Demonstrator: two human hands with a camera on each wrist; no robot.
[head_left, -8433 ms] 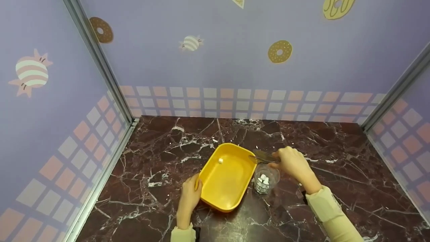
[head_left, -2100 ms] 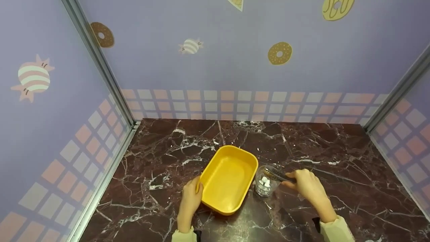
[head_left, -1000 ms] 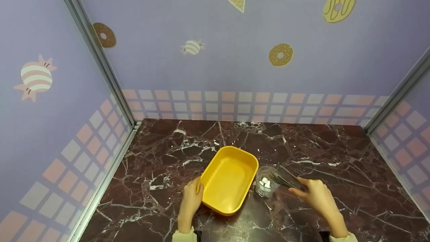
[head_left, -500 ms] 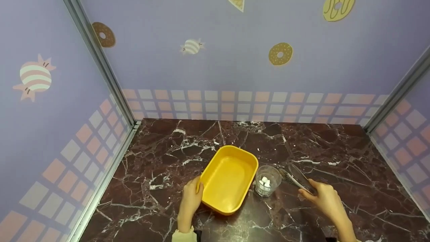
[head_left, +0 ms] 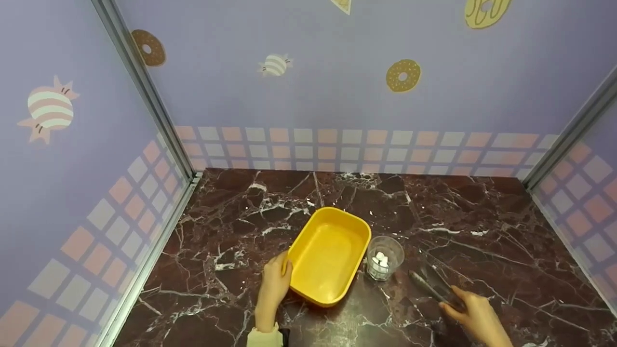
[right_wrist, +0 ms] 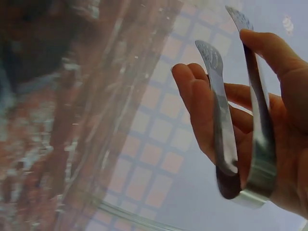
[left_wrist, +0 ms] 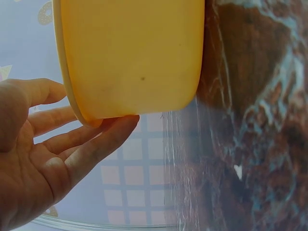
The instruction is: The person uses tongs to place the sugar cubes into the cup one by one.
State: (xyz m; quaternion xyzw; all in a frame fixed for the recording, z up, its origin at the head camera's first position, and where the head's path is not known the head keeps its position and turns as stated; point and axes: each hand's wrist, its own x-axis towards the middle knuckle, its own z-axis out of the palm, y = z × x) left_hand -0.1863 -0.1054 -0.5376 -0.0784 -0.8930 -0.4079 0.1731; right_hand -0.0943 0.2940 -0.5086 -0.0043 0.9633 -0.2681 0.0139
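Observation:
My left hand grips the left rim of a yellow plastic tub, which rests on the counter with bare insides. In the left wrist view, fingers touch the tub's outer wall. To the tub's right stands a clear glass cup with several small white pieces at its bottom. Farther right and nearer the front, my right hand holds metal tongs, apart from the cup. The right wrist view shows both tong arms spread, with nothing between their tips.
Dark red marbled countertop lies under everything. A purple patterned wall closes off the back, and side panels stand left and right. Tiny white flecks dot the counter behind the tub.
A white piece seen in the tub earlier is no longer there. The tongs reached over the cup, then moved right and toward the front with my right hand. My left hand stayed on the tub.

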